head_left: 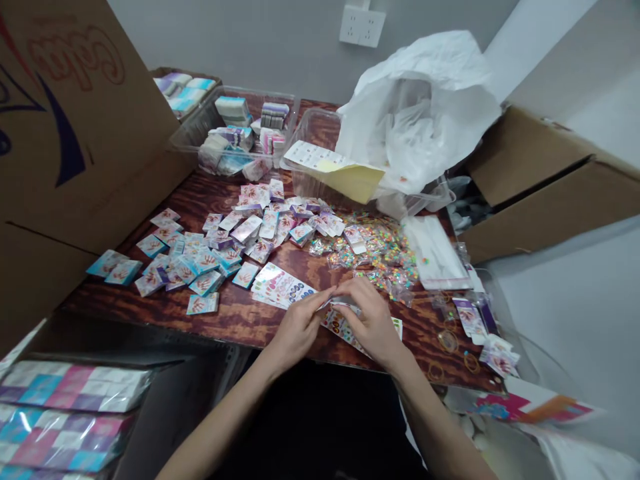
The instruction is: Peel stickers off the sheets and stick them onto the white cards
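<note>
Near the front edge of the table, my left hand (300, 328) and my right hand (369, 321) meet with fingertips pinched together. A small pale sheet (327, 301) shows as a thin edge between them; the fingers hide most of it, and its exact kind is unclear. Beneath and beside my hands lie printed sticker sheets (280, 285), fanned out to the left and sticking out to the right. Small printed boxes (203, 259) are scattered to the left and behind. Behind my right hand is a heap of clear packets (385, 250) with bright multicoloured bits.
Clear plastic bins (180, 141) stand at the back, the right one under a white bag (415, 113) and a yellow sheet (355, 183). Cardboard boxes (100, 160) flank the table. White plastic sleeves (435, 257) and rubber bands (471, 362) lie right; wrapped packs (65, 440) sit lower left.
</note>
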Available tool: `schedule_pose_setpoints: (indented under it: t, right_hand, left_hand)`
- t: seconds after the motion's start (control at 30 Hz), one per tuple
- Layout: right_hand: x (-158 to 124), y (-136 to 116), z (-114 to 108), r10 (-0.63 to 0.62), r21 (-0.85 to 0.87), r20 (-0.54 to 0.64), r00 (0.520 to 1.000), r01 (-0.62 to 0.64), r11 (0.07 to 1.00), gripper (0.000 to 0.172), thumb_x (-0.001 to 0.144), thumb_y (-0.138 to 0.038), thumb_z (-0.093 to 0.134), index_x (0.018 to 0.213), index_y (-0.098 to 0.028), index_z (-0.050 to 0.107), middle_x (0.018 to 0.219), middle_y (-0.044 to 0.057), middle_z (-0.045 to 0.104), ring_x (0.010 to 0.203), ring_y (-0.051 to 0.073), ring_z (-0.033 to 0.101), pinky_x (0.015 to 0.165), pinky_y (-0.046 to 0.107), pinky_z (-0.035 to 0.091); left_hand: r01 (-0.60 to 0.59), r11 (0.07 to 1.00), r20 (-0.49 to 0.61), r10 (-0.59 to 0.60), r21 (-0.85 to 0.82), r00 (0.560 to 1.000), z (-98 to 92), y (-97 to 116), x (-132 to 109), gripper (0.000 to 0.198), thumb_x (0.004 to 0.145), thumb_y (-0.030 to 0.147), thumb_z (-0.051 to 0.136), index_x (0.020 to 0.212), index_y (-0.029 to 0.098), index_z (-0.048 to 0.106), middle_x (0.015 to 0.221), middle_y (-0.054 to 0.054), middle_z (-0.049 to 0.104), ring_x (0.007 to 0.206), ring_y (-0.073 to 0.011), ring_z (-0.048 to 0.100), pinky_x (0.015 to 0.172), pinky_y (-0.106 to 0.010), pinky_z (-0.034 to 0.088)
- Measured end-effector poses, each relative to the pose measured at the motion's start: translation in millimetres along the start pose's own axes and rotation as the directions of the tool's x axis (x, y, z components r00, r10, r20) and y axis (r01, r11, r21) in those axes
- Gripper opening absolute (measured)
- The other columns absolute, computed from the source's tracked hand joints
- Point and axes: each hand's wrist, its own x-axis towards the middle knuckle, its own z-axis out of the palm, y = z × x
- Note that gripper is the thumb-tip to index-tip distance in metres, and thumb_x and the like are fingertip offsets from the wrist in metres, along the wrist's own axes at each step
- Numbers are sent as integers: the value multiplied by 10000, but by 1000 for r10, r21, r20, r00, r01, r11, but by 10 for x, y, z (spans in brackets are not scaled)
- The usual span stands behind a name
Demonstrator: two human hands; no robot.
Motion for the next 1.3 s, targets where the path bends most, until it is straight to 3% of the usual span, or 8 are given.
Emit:
schedule_pose_setpoints:
  t: [0.23,0.37,0.6,0.73,0.93,1.03,1.13,1.3]
  right_hand:
    - [-145,320,-73,131,8,100,986,-132,991,208,908,-103,476,836,-212,638,820,22,637,867,203,576,851,365,371]
    - [-159,241,72,185,150,231,955,-222,963,195,913,-129,457,818,-203,610,780,9,598,752,165,570,695,283,385]
    - [-91,273,207,461,316,96,882,-466,826,125,907,-306,520,897,-200,585,772,0,611,698,157,578,625,261,412]
    - [-102,278,152,468,538,357,808,-588,604,227,838,-418,626,824,-192,618,662,-31,579,549,110,528,503,221,402]
    - [-47,282,228,550,685,300,779,-577,444,319,713,-467,747,805,-187,624,600,-19,614,477,122,551,436,226,420]
    - [24,504,178,566,543,173,806,-557,628,314,832,-490,602,780,-183,637,632,19,633,530,154,582,493,261,427]
    - [89,802,115,515,75,-209,831,-512,856,178,853,-339,575,775,-193,641,802,43,626,661,170,572,586,280,412]
    - [106,1055,47,412,-231,-221,884,-458,859,59,803,-174,565,759,-206,589,885,34,565,709,168,536,629,285,388]
  left_hand:
    - [79,961,239,-14,-266,971,-289,152,-36,440,984,435,376,1190,202,688,1274,-80,649,1238,-260,544,1110,-421,355]
    - [227,880,114,-197,-417,974,-155,-5,13,419,906,475,541,1166,176,676,1147,-96,684,1094,-262,606,973,-382,463]
    - [419,758,183,-380,-500,907,93,-277,47,348,850,448,610,919,121,705,804,-45,689,726,-189,632,694,-296,531]
    - [309,891,-103,-360,-333,927,64,-276,48,295,902,388,542,946,136,690,819,-41,685,766,-188,624,730,-289,503]
    - [158,985,63,-153,-75,986,119,-96,43,300,980,375,414,1006,161,623,874,-34,646,799,-164,584,756,-270,448]
    - [285,945,33,-283,-160,959,148,-161,55,345,965,445,414,844,168,580,771,-23,630,724,-167,602,697,-274,476]
    - [416,831,104,-408,-370,907,174,-266,83,375,910,540,464,853,181,556,778,-25,665,698,-187,657,650,-293,528]
    - [425,812,67,-436,-400,897,149,-312,158,369,893,541,468,773,193,491,635,23,584,550,-161,611,537,-270,489]
